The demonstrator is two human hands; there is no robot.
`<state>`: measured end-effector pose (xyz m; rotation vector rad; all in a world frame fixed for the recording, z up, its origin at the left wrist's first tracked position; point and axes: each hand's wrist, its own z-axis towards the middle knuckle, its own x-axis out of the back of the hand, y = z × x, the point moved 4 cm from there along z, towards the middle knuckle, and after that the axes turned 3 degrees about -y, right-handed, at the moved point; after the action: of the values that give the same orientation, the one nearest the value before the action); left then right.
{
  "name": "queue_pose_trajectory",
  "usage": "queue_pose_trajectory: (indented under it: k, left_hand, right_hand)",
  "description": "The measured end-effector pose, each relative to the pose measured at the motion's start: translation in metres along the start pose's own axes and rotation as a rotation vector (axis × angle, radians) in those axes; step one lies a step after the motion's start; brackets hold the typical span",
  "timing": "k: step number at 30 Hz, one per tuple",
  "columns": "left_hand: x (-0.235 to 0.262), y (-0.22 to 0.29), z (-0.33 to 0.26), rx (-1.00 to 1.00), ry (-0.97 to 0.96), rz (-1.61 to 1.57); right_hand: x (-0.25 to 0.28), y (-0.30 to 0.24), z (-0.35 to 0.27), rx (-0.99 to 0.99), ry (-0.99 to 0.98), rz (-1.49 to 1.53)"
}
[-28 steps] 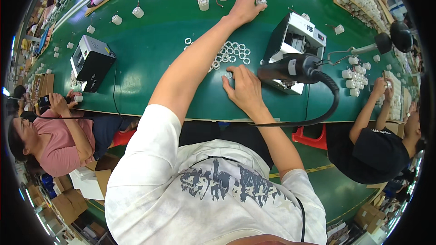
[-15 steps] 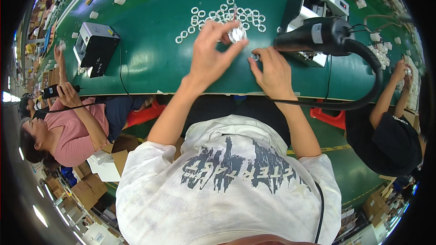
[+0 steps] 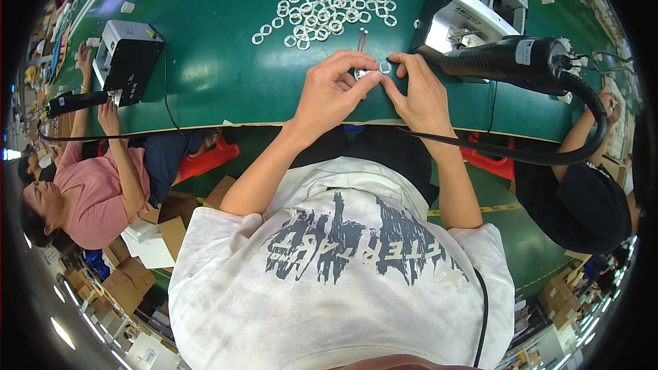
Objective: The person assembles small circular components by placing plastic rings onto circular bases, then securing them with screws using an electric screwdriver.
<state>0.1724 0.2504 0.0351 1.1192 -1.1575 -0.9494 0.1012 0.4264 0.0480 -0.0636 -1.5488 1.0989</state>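
Observation:
My left hand (image 3: 334, 88) is closed on a small silvery round part (image 3: 360, 74), mostly covered by the fingers. Thin red and pale wires (image 3: 362, 40) stick out from it, away from me. Close by on the right, my right hand (image 3: 423, 92) pinches a small white ring (image 3: 385, 67) between thumb and forefinger. The ring is upright beside the silvery part; whether they touch I cannot tell. Beyond both hands, a loose spread of similar white rings (image 3: 322, 16) with squarish openings lies on the green table (image 3: 226, 62).
To the right stands a black and white machine (image 3: 473, 7), with a black handheld tool (image 3: 507, 56) and its thick cable (image 3: 598, 123) in front. Another machine (image 3: 130, 62) is at the left. Co-workers sit on both sides, one in a pink shirt (image 3: 103, 209).
My left hand has turned and come lower with the silvery part, toward my right hand. My right hand now holds the ring up. The left co-worker's handheld tool has moved toward the machine there.

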Motion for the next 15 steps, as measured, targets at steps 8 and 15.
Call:
queue_pose_trajectory:
  k: [8,15]
  left_hand:
    - [0.003,-0.013,0.006,0.177,-0.024,-0.109]
    - [0.006,-0.007,0.000,-0.076,-0.071,0.042]
  right_hand:
    - [-0.001,0.000,0.003,0.004,0.042,-0.032]
    - [0.008,0.003,0.003,-0.155,-0.006,0.336]
